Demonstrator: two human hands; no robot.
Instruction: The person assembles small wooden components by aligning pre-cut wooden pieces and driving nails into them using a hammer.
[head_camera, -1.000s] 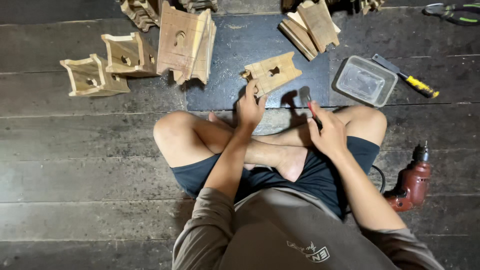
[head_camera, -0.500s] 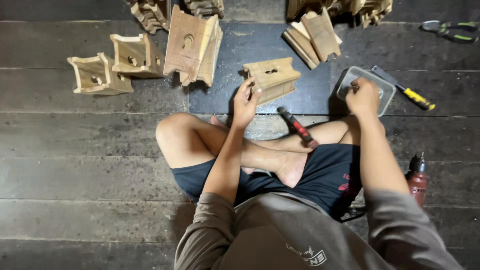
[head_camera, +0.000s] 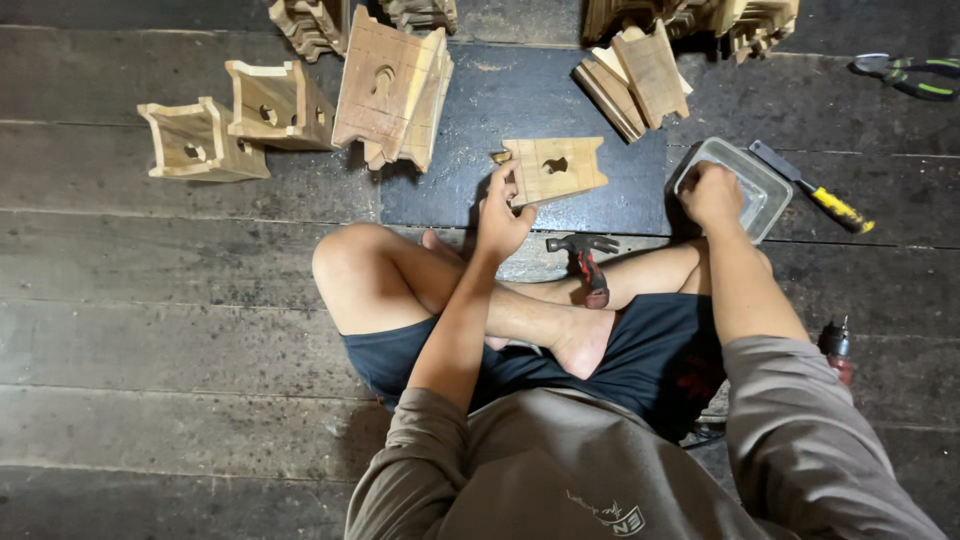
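I sit cross-legged on the floor (head_camera: 150, 300). My left hand (head_camera: 503, 212) pinches the near edge of the notched wood piece (head_camera: 553, 168) lying on the dark mat (head_camera: 500, 110); my right hand (head_camera: 710, 192) is curled, fingers together, inside the clear tub (head_camera: 768, 192), seemingly picking up a fastener. I'd judge the next move needs the hammer (head_camera: 585, 262) across my shin. A chisel (head_camera: 812, 190) lies beyond the tub, wooden boxes (head_camera: 235, 120) at the far left

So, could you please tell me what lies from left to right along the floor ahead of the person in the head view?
Open wooden boxes → upright wooden panel → left hand on a holed board → right hand in a plastic tub → chisel → pliers.
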